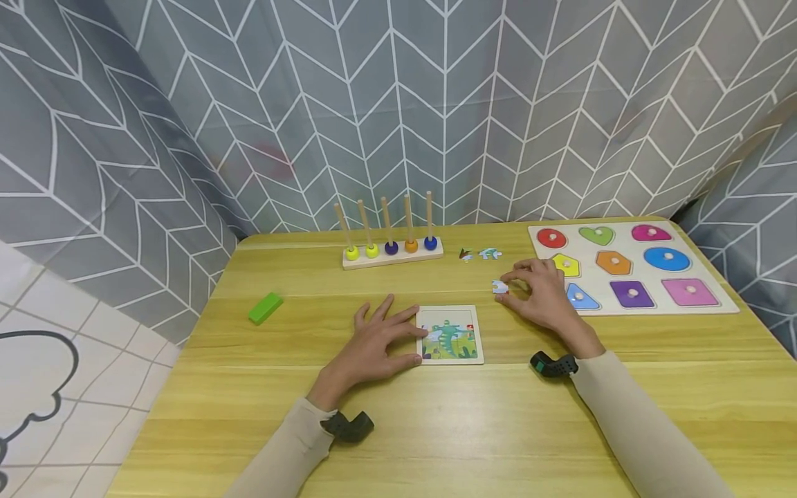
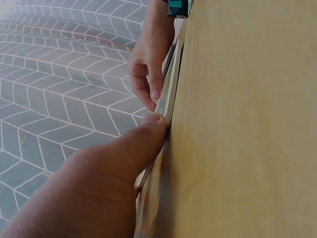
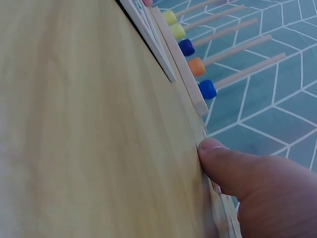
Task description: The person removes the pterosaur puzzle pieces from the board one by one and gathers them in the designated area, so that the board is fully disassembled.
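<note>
Grey curtains with a white chevron pattern hang behind the yellow wooden counter (image 1: 299,332) at which we see a person working with both hands. Their left hand (image 1: 376,346) lies flat with its fingers spread and straight, the fingertips and thumb touching the left edge of a small square white-framed jigsaw board with a green dinosaur picture (image 1: 450,335), which lies near the middle of the counter. From the left wrist view we see the thumb (image 2: 143,136) pressed against that board's edge.

Their right hand (image 1: 540,294) rests just to the right of and behind the board, its fingers curled narrowly round a small blue-and-white jigsaw piece (image 1: 500,287) that sits on the counter at the fingertips. In the right wrist view we see only the thumb (image 3: 233,166) down on the wood, so we cannot tell more of the grip from there.

Two more loose jigsaw pieces (image 1: 481,254) lie further back, near a wooden rack of five upright pegs with coloured beads at their feet (image 1: 392,238). At the right lies a white shape-sorting board with coloured knobbed shapes (image 1: 631,266), just beside the right hand. A green rectangular block (image 1: 266,308) lies alone, well apart to the left.
</note>
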{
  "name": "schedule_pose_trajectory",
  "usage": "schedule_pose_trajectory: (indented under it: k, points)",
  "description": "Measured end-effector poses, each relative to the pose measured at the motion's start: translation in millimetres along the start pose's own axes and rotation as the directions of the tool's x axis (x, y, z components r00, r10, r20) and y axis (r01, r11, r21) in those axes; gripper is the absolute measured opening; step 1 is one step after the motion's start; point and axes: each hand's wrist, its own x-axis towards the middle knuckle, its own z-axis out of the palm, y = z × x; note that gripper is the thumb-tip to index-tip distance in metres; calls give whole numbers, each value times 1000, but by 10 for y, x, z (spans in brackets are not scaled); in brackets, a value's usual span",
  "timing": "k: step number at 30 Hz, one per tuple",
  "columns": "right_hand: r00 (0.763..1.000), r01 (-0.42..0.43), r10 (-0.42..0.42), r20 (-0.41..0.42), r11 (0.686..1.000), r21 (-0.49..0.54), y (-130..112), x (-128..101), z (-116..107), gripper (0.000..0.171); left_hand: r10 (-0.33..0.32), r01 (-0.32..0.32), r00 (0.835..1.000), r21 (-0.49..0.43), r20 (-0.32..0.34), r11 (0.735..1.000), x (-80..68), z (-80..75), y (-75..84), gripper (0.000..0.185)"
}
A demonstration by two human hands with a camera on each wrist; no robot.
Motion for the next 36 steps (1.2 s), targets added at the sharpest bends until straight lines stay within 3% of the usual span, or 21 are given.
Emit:
schedule_pose_trajectory:
  k: [7, 22, 28, 36]
  points:
    - [998, -14, 13, 56, 1000, 15, 49, 1, -87, 34, 7, -7, 1000, 0, -6, 1000, -1, 1, -4, 41]
    - [998, -30, 29, 51, 999, 15, 158, 19, -172, 32, 8, -8, 1000, -8, -7, 1000, -3, 0, -2, 41]
    - [999, -30, 30, 44, 1000, 2, 192, 69, -209, 32, 4, -5, 1000, -14, -11, 1000, -4, 17, -6, 40]
    - [993, -58, 58, 105, 998, -1, 234, 212, -282, 34, -3, 3, 1000, -8, -7, 1000, -6, 21, -11, 40]
